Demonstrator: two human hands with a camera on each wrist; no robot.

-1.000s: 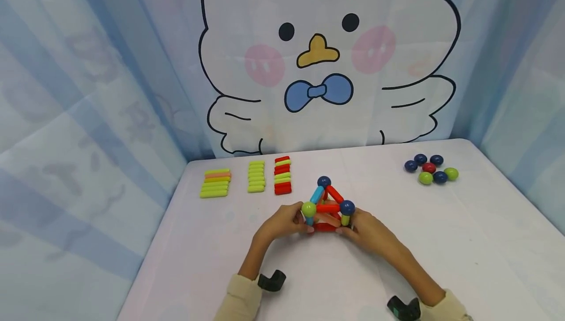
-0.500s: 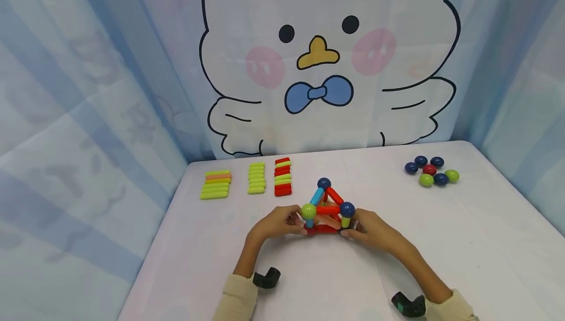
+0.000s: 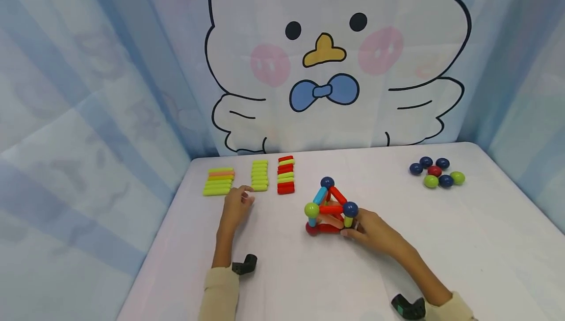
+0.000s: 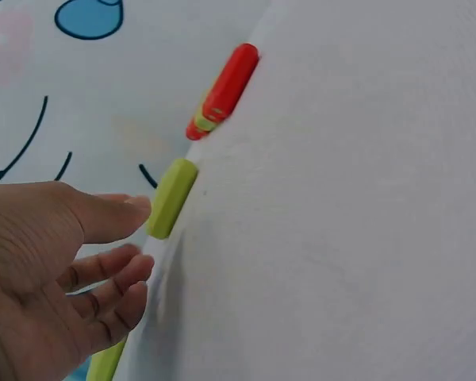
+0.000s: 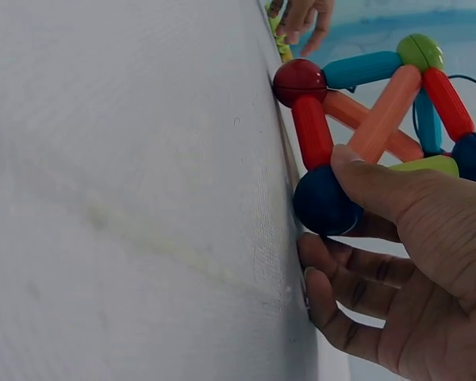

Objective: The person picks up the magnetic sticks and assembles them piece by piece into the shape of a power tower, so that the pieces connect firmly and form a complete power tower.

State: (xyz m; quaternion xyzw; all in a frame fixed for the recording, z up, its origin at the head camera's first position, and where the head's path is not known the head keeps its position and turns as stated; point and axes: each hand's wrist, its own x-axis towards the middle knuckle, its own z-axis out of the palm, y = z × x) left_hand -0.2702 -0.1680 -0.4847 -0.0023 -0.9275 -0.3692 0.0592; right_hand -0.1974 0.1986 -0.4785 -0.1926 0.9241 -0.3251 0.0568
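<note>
A frame of coloured magnetic rods and balls (image 3: 331, 209) stands on the table before me, with red, blue, orange and yellow-green rods between dark blue, green and red balls. My right hand (image 3: 375, 233) grips its lower right corner; in the right wrist view the thumb lies by a dark blue ball (image 5: 325, 200) with fingers curled behind. My left hand (image 3: 236, 208) is off the frame, over the table just in front of the short green rods (image 3: 259, 176). Its fingers are loosely bent and hold nothing. One green rod (image 4: 173, 198) shows beyond its thumb in the left wrist view.
Longer green, yellow and orange rods (image 3: 218, 184) lie in a stack at the far left. A row of red and green rods (image 3: 286, 175) lies right of the green ones. Several loose balls (image 3: 434, 170) sit at the back right. A printed curtain (image 3: 326, 125) hangs behind the table.
My left hand has let go of the magnetic frame and moved left and away from me to the rods. The right hand has kept its grip and the frame stays in place.
</note>
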